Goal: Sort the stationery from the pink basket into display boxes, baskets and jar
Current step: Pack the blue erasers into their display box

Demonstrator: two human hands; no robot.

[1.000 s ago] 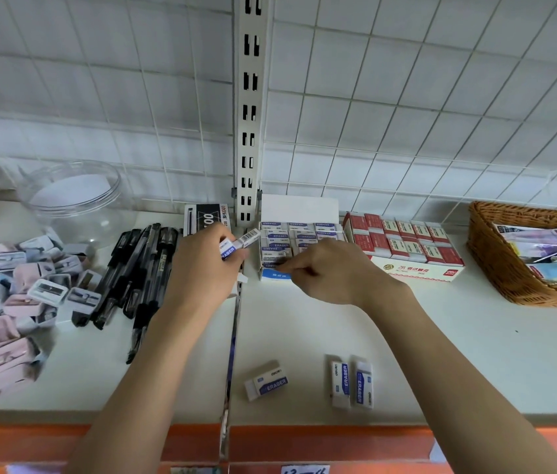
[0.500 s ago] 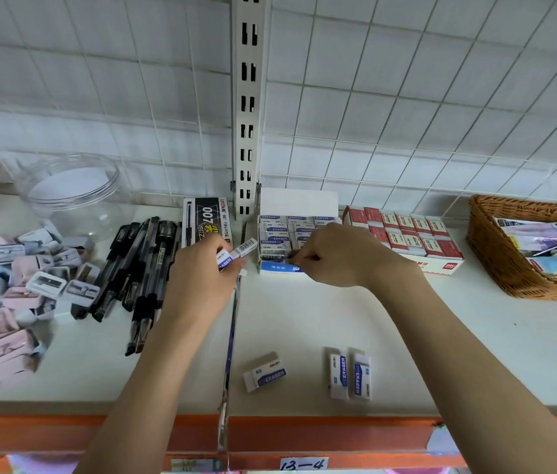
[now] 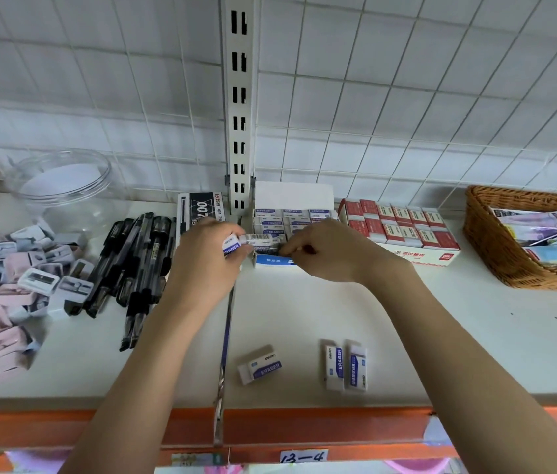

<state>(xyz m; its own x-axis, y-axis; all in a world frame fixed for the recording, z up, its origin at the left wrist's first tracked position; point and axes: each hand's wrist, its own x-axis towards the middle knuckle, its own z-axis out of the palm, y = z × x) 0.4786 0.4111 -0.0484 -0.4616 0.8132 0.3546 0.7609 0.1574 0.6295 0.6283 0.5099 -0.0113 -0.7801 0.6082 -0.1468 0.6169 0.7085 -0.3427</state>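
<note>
My left hand [image 3: 206, 265] grips a white eraser with a blue sleeve [image 3: 248, 241] just left of the open blue-and-white eraser display box [image 3: 275, 261]. Rows of the same erasers [image 3: 292, 217] fill the box. My right hand [image 3: 326, 251] is at the box's front row, its fingertips pinching an eraser there that they mostly hide. Three more loose erasers lie on the white shelf near its front edge: one tilted [image 3: 260, 365] and two side by side [image 3: 334, 368] [image 3: 357, 371].
A box of red-wrapped erasers [image 3: 402, 229] stands right of the blue one, then a wicker basket [image 3: 492, 258] holding cards. To the left lie black pens [image 3: 133, 268], a pen box [image 3: 201, 206], a pile of sharpeners [image 3: 6, 289] and a clear jar [image 3: 61, 186].
My left hand has carried its eraser rightward, up to the display box's left edge. My right hand has stayed at the front row of the box.
</note>
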